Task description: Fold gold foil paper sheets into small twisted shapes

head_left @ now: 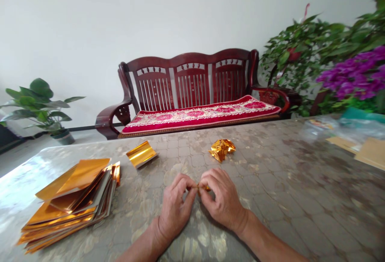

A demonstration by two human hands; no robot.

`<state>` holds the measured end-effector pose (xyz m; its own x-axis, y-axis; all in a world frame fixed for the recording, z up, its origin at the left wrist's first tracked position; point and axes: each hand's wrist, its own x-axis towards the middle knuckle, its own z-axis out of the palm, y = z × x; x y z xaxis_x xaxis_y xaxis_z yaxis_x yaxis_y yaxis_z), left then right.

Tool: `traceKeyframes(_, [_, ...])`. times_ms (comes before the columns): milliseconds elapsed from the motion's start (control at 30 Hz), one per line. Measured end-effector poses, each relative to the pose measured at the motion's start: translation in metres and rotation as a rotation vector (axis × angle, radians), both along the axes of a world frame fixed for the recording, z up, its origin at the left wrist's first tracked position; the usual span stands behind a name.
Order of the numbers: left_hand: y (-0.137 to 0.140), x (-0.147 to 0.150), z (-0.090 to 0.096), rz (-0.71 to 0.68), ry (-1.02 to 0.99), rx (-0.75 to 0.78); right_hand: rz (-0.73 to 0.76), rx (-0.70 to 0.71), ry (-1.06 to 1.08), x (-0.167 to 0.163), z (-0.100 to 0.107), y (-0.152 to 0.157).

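My left hand (178, 198) and my right hand (221, 197) meet fingertip to fingertip above the table, both closed in a pinch. Between them a small piece of gold foil paper (207, 188) shows, mostly covered by my fingers. Just beyond my right hand lies a crumpled gold foil piece (221, 150). A slightly curled gold foil sheet (142, 154) rests farther off to the left. On the left side of the table, a loose stack of gold foil sheets (69, 202) leans unevenly, some folded.
The table has a patterned, glossy cover (288, 198). At its right edge lie brown cardboard pieces (371, 153) and clear plastic wrapping (320, 127). Behind stands a dark wooden bench (192, 79) with a red floral cushion (204, 113). Potted plants (42, 107) and purple flowers (355, 73) flank it.
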<state>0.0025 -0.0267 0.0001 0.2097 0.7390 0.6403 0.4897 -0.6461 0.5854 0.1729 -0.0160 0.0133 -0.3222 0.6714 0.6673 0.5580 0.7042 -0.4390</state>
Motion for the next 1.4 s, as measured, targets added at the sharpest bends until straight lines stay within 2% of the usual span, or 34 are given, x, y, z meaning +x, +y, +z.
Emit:
traceKeyframes(367, [-0.004,-0.002,0.003,0.019,-0.027,0.029,0.105,-0.008,0.069,0.005,-0.003,0.003])
traceKeyframes(1233, [-0.006,-0.002,0.002,0.047,0.06,0.09,0.145,0.057,0.091,0.009,0.0,0.0])
traceKeyframes(1400, [-0.002,-0.007,0.001,0.103,-0.037,0.131,0.122,-0.05,0.193,0.021,-0.004,0.004])
